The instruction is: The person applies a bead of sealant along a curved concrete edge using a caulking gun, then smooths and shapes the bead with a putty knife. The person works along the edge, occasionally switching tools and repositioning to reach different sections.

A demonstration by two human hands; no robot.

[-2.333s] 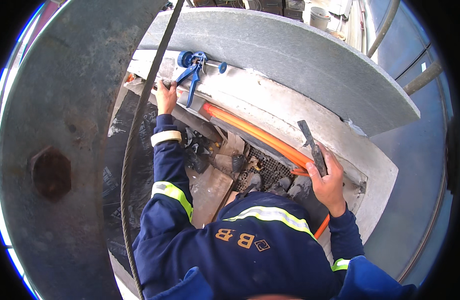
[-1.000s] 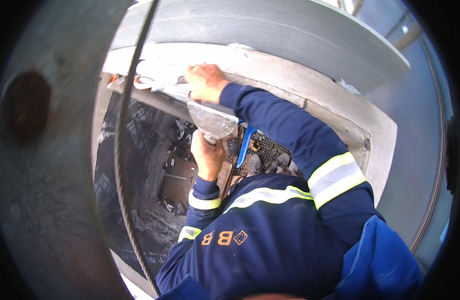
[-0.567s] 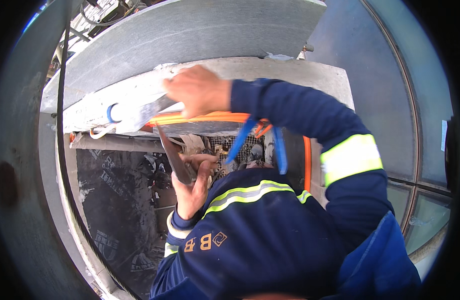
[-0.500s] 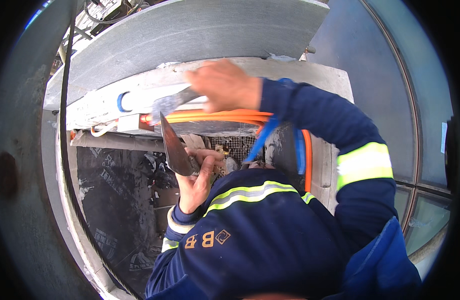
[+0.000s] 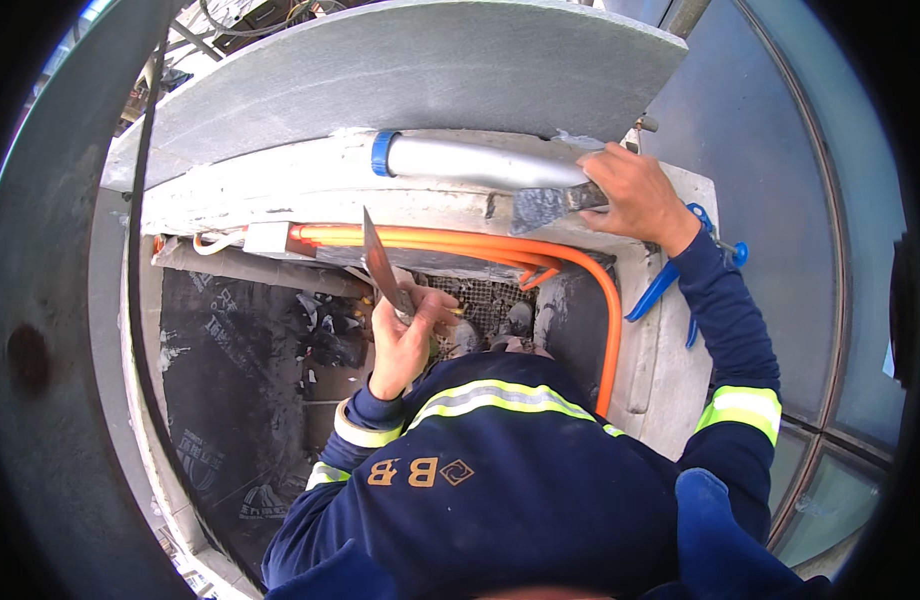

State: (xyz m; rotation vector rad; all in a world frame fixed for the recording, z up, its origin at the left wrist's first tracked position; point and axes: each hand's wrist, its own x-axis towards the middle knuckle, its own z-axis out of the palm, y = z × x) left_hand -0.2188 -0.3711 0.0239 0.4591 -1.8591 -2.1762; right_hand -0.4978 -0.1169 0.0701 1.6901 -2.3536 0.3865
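My left hand is closed round the handle of a small pointed trowel, its blade upright before the orange pipes. My right hand grips a scraper with a grey, crusted blade pointing left. Just beyond the scraper a caulking gun lies on the concrete ledge. It has a silver barrel, a blue front cap and a blue handle by my right wrist. My right hand covers the barrel's rear; whether its fingers also hold the gun, I cannot tell.
A grey stone slab stands along the ledge's far side. Orange pipes run from a white box and bend down at right. Dark sheeting and debris lie below. Glass panels are at right; a cable hangs at left.
My right hand has swung right with the scraper. The caulking gun has shifted right along the ledge and slightly away. My left hand still holds the trowel, now a little farther right.
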